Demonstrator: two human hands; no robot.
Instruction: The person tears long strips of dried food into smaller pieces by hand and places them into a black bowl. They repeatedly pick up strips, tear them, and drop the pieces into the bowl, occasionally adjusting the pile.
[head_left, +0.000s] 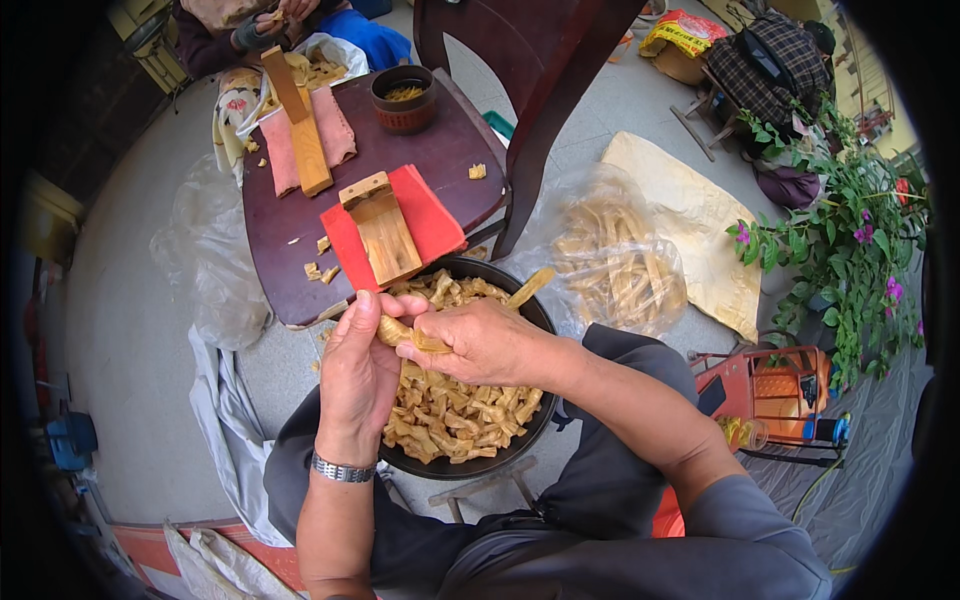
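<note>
Over a wide dark pan (546, 420), both of my hands work on one tan, pliable strip (393, 331). My left hand (358, 367), with a metal watch band at the wrist, pinches the rolled or folded end between thumb and fingers. My right hand (480, 341) grips the strip close beside it, and a flat tail (532, 286) sticks out past its knuckles. Below them, many tan knotted pieces (457, 420) fill the pan. Just beyond my fingers, a wooden block with a raised end (386, 236) rests on a red cloth (435, 217). My fingers partly hide the strip's fold.
A dark wooden chair (262, 247) carries a plank (311, 150) on pink cloth, a brown bowl (403, 112) and scraps. Right of it lies a plastic bag of strips (619, 262). Another person's hands (262, 30) work opposite; a person in plaid (772, 64) sits near a flowering plant (855, 240).
</note>
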